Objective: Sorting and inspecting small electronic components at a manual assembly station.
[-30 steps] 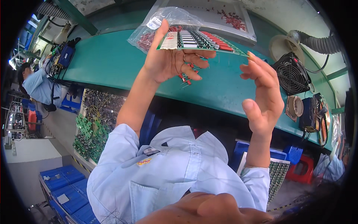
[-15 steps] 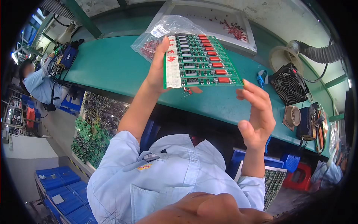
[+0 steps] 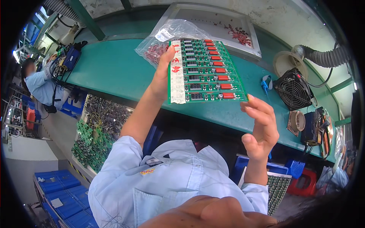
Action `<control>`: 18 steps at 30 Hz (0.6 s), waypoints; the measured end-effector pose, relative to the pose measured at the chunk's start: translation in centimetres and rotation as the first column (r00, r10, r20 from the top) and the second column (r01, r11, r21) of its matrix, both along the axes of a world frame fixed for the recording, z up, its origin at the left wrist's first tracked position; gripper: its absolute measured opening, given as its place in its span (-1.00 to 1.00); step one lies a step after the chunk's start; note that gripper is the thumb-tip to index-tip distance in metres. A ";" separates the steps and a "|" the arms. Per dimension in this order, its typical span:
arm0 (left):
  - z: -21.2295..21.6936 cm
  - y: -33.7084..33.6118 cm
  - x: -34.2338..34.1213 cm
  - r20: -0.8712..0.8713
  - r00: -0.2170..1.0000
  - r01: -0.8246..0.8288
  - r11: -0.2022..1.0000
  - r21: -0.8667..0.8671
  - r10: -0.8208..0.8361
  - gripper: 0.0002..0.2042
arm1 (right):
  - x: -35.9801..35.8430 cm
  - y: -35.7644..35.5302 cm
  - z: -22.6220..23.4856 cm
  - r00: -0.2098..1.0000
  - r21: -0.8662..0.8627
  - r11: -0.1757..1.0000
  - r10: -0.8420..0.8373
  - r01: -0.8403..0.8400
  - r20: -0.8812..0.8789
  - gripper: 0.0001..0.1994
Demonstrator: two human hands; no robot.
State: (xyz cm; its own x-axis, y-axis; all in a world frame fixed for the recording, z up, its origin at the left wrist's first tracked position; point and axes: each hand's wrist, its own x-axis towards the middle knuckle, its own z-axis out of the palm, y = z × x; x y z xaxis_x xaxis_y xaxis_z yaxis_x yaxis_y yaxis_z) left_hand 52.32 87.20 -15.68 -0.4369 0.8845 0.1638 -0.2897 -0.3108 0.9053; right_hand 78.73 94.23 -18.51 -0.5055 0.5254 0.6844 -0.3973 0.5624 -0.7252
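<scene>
A green circuit board panel [image 3: 207,70] is raised above the bench, tilted toward me. Rows of small black displays, silver cans and red rectangular parts run across it, and a white tape strip [image 3: 177,81] with red handwriting covers its left side. My left hand [image 3: 161,74] grips that left edge, thumb on the tape and the other fingers hidden behind the panel. By the lower right corner, my right hand [image 3: 262,125] is open with its fingers curved apart; a fingertip is close to the corner, and I cannot tell if it touches.
Behind the panel lie a clear plastic bag [image 3: 178,28] of red parts and a framed tray [image 3: 255,41] with loose red pieces. A black fan [image 3: 292,87] and a blue strap [image 3: 265,85] are at right. Boards fill a box [image 3: 91,140] at lower left; a person [image 3: 40,81] sits far left.
The panel has dropped slightly in view and tilted so more of its face shows. My left hand moved with it, while my right hand stays open near the corner.
</scene>
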 end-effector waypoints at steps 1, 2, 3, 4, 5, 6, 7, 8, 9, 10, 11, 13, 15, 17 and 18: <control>0.1 0.0 0.1 0.029 1.000 -0.009 1.000 -0.017 0.010 -0.40 | 0.0 -0.1 0.0 1.000 -0.004 1.000 -0.001 0.001 -0.001 -0.51; 0.2 0.0 0.2 0.059 0.998 -0.018 0.999 -0.034 0.020 -0.41 | 0.0 -0.2 0.0 1.000 -0.007 1.000 -0.002 0.002 -0.001 -0.51; 0.3 0.0 0.2 0.088 0.996 -0.026 0.998 -0.052 0.030 -0.42 | 0.1 -0.2 0.0 1.000 -0.010 1.000 -0.003 0.003 -0.002 -0.52; 0.3 -0.1 0.2 0.087 0.996 -0.027 0.998 -0.051 0.031 -0.42 | 0.1 -0.2 0.0 1.000 -0.009 1.000 -0.002 0.002 -0.003 -0.52; 0.2 -0.1 0.2 0.054 0.998 -0.018 1.000 -0.025 0.020 -0.42 | 0.2 -0.2 -0.1 1.000 -0.011 1.000 -0.001 0.001 -0.002 -0.52; 0.1 -0.2 0.1 0.021 1.000 -0.009 1.000 0.001 0.009 -0.42 | 0.2 -0.2 -0.1 1.000 -0.013 1.000 0.000 0.000 -0.001 -0.52; 0.0 -0.2 0.0 -0.013 1.000 0.001 1.000 0.027 -0.001 -0.42 | 0.3 -0.2 -0.2 1.000 -0.014 1.000 0.000 -0.001 0.000 -0.53; -0.1 -0.3 0.0 -0.047 0.999 0.012 0.999 0.052 -0.010 -0.43 | 0.3 -0.2 -0.2 1.000 -0.015 1.000 0.001 -0.001 0.000 -0.53; -0.1 -0.3 0.0 -0.047 0.999 0.013 0.999 0.053 -0.010 -0.43 | 0.3 -0.3 -0.2 1.000 -0.014 1.000 0.001 -0.001 0.000 -0.53; -0.2 -0.3 0.1 -0.031 0.999 0.017 0.999 0.048 -0.015 -0.42 | 0.3 -0.3 -0.2 1.000 -0.017 1.000 -0.001 0.001 -0.002 -0.53; -0.2 -0.2 0.1 -0.015 1.000 0.021 0.999 0.044 -0.020 -0.42 | 0.2 -0.3 -0.2 1.000 -0.020 1.000 -0.003 0.003 -0.004 -0.54; -0.3 -0.2 0.2 0.017 0.999 0.030 0.999 0.035 -0.030 -0.42 | 0.2 -0.4 -0.3 1.000 -0.027 1.000 -0.007 0.006 -0.007 -0.54; -0.3 -0.2 0.2 0.014 0.999 0.030 0.999 0.041 -0.031 -0.42 | 0.3 -0.4 -0.4 1.000 -0.024 1.000 -0.009 0.009 -0.009 -0.55; -0.3 -0.1 0.3 0.009 0.999 0.030 0.998 0.052 -0.031 -0.41 | 0.4 -0.4 -0.5 1.000 -0.018 1.000 -0.013 0.013 -0.010 -0.55; -0.3 0.0 0.3 0.007 0.999 0.031 0.998 0.058 -0.031 -0.41 | 0.4 -0.3 -0.6 1.000 -0.016 1.000 -0.016 0.016 -0.010 -0.55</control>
State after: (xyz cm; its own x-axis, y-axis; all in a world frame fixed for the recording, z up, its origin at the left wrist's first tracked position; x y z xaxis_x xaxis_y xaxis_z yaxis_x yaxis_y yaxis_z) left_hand 52.62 87.16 -16.01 -0.4107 0.8869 0.2116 -0.3072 -0.3531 0.8837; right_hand 79.12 93.89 -19.09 -0.4902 0.5440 0.6810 -0.3959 0.5571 -0.7300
